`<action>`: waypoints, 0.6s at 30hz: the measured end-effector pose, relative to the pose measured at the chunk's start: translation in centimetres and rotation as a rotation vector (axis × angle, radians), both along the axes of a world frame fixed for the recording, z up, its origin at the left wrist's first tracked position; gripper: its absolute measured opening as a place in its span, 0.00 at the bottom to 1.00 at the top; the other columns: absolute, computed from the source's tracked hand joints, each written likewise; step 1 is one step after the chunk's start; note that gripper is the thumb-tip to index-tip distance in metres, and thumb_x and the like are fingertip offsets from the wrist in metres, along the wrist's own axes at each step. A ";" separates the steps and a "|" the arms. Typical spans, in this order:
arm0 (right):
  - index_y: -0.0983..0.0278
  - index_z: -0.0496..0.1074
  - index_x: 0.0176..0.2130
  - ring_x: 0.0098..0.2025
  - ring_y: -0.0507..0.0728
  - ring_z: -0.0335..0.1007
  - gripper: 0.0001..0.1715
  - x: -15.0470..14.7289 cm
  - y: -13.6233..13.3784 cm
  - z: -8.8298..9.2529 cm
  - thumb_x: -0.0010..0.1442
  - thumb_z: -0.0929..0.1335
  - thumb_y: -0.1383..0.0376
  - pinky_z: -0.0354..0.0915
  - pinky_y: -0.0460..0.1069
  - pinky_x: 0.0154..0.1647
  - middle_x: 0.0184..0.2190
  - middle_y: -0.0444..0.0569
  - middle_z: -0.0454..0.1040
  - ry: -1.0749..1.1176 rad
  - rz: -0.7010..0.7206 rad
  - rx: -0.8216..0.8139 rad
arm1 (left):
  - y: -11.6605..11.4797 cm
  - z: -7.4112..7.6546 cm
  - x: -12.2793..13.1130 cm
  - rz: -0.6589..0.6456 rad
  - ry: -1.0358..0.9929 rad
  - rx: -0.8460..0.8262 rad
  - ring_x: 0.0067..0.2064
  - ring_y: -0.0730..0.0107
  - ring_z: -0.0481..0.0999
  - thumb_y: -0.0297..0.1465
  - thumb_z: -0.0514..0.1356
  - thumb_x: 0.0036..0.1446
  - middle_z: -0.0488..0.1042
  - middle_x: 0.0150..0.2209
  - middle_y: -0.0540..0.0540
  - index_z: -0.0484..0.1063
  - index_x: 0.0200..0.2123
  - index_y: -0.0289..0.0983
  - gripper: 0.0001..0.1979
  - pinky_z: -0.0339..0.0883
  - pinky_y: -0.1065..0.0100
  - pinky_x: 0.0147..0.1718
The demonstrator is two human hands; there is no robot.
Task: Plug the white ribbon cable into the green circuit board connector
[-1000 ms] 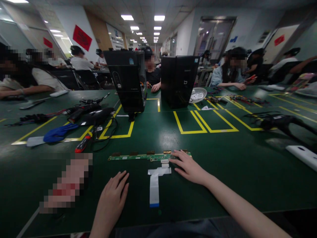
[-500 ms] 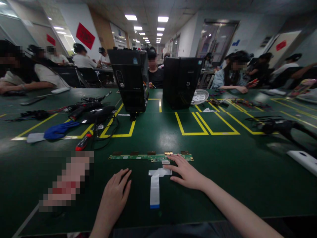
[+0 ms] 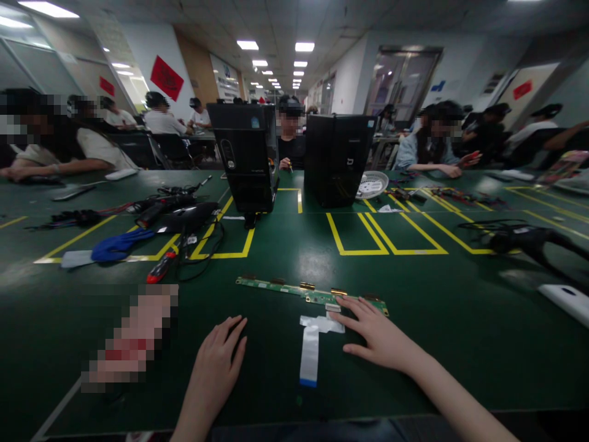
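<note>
A long, narrow green circuit board [image 3: 285,288] lies on the green table, slanting down to the right. A white flat ribbon cable [image 3: 310,356] with a blue end runs from its lower edge toward me, folded near the connector. My right hand [image 3: 375,328] rests with spread fingers on the right part of the board, fingertips touching it and the cable's connector end. My left hand [image 3: 218,353] lies on the table to the left of the cable, fingers stretched out, touching neither board nor cable.
Two black computer towers [image 3: 243,159] stand beyond the board. At left are a red-black screwdriver [image 3: 161,267], a blue glove [image 3: 117,244] and tangled cables. A white device [image 3: 565,301] lies at right. Several people sit around and behind the table.
My right hand has slid the board and its ribbon cable to the right. The board has turned from level to slanting down rightward. My left hand has stayed almost in place.
</note>
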State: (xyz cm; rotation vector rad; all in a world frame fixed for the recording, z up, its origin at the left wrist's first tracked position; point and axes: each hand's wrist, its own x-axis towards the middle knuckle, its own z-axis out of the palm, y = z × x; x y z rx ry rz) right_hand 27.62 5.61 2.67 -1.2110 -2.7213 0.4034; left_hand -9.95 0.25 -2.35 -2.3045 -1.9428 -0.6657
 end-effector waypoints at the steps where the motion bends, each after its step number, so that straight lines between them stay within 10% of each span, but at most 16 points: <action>1: 0.50 0.57 0.66 0.68 0.68 0.48 0.38 0.8 -0.3 -0.1 0.60 0.65 0.45 0.49 0.69 0.65 0.68 0.52 0.53 -0.008 -0.027 0.007 | 0.0 0.0 0.0 -0.001 0.000 -0.001 0.57 0.53 0.71 0.38 0.49 0.65 0.72 0.55 0.40 0.70 0.56 0.38 0.21 0.65 0.50 0.56; 18: 0.61 0.66 0.62 0.59 0.69 0.64 0.42 23.0 -3.8 -7.9 0.63 0.52 0.41 0.67 0.62 0.52 0.57 0.64 0.66 -0.195 -0.798 0.326 | -0.1 0.3 0.2 -0.004 -0.026 0.018 0.56 0.52 0.72 0.38 0.49 0.65 0.73 0.54 0.40 0.71 0.55 0.39 0.20 0.66 0.48 0.55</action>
